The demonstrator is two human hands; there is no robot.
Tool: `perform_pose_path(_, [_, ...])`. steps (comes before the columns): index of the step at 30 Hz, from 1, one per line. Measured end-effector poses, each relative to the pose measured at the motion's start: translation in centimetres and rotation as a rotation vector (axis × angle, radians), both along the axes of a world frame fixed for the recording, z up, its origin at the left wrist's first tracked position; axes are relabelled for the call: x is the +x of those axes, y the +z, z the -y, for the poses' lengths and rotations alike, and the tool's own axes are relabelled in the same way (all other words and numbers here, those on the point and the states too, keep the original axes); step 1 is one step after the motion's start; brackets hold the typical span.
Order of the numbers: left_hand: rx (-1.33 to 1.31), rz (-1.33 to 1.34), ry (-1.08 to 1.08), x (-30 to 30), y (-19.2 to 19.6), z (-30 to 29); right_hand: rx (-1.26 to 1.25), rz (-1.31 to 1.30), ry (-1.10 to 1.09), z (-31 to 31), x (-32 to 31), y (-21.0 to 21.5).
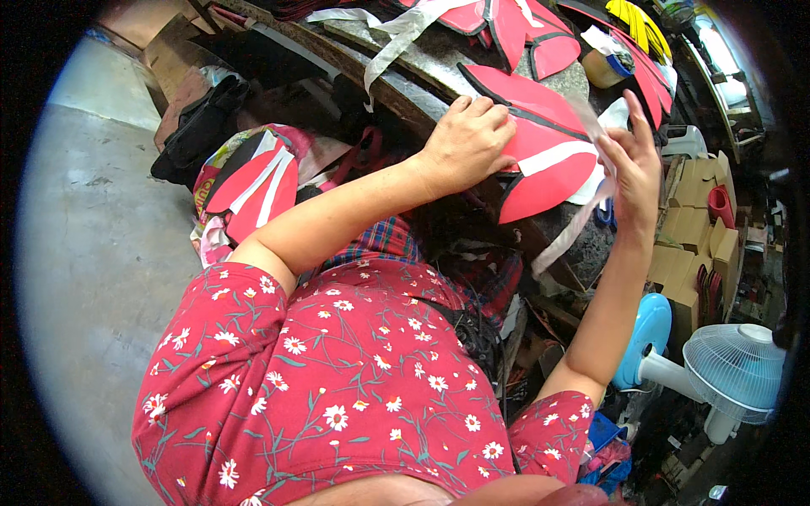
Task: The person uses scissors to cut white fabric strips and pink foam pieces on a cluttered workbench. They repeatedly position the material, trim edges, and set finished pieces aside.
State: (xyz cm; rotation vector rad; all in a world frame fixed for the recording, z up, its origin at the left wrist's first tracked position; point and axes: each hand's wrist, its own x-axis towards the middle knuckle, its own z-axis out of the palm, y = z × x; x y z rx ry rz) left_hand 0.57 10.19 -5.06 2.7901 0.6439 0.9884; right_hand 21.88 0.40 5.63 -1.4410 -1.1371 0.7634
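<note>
Over the worktop I have a red leaf-shaped piece [544, 190] with black edging and a white strip across it. My left hand [468, 143] is closed on its left edge, fingers curled on top and thumb below. My right hand [631, 164] is at its right side, index finger raised, pinching a strip of whitish tape [569, 234] that runs down past the piece's right end. Part of this tape is blurred. Similar red pieces [498, 29] lie at the far side of the worktop, with another loose white tape [401, 42] over its edge.
Red pieces with white strips [257, 190] rest on a bundle at my left. A tub [603, 69] and yellow-edged pieces [641, 29] are at the far right. Cardboard boxes [688, 228] and a blue-and-white fan [734, 371] stand at right. Concrete floor [93, 253] lies left.
</note>
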Motion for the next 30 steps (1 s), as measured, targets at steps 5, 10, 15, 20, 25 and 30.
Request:
perform_pose_path(5, [0.022,0.059,-0.026,-0.5,-0.3,-0.4,-0.127,0.140,0.302,-4.7,0.1,-2.1])
perform_pose_path(10, [0.015,0.055,-0.048,-0.6,0.0,-0.5,-0.251,0.396,0.274,-7.5,0.5,-4.9])
perform_pose_path(15, [0.049,-0.023,-0.041,-0.7,0.3,-0.7,-0.267,0.257,0.267,-7.8,1.5,-5.6])
perform_pose_path(20, [0.202,-0.092,-0.052,-0.3,0.3,-1.3,-0.286,0.244,0.241,-7.7,1.7,-5.7])
perform_pose_path(25, [0.183,-0.173,-0.097,-0.2,0.7,-2.1,-0.342,0.223,0.297,-7.0,2.4,-5.0])
perform_pose_path(30, [0.111,-0.116,-0.126,-0.6,1.3,-2.8,-0.395,0.248,0.315,-4.2,6.1,-2.9])
